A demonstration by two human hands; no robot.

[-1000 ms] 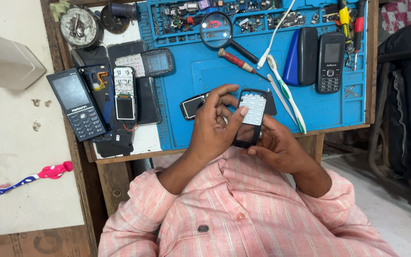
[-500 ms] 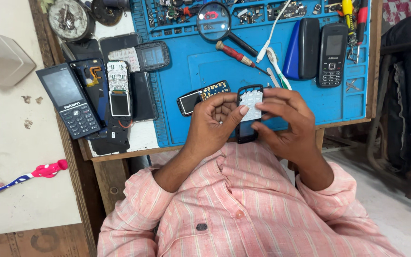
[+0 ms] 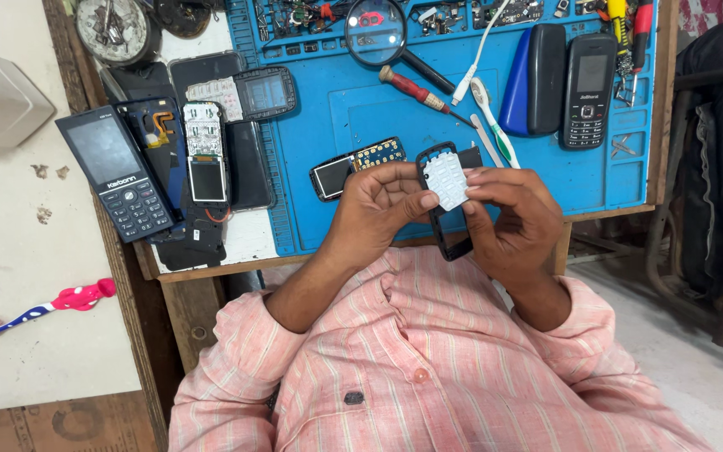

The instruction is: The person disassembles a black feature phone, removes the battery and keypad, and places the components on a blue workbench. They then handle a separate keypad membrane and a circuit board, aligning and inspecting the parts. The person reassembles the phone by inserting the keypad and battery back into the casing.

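Note:
Both hands hold a black phone front frame (image 3: 445, 226) with a white rubber keypad sheet (image 3: 447, 179) lying in its upper part. My left hand (image 3: 374, 209) grips the frame's left edge, its thumb pressing on the keypad. My right hand (image 3: 508, 213) holds the right edge, fingertips touching the keypad. The frame is raised above the front edge of the blue work mat (image 3: 361, 109). Just beyond my left hand, a bare phone circuit board with a small screen (image 3: 357, 166) lies on the mat.
On the mat lie a magnifying glass (image 3: 376, 21), a red-handled screwdriver (image 3: 416, 89), a toothbrush (image 3: 495, 125), a blue and black phone shell (image 3: 535, 79) and a black keypad phone (image 3: 589, 90). Opened phones (image 3: 207, 151) and a dark keypad phone (image 3: 115, 172) lie at left. A pink toothbrush (image 3: 43, 308) lies on the floor.
Both hands have lifted the frame slightly toward me and closed in on it. My right hand came up beside the keypad, which now shows clearly in the frame.

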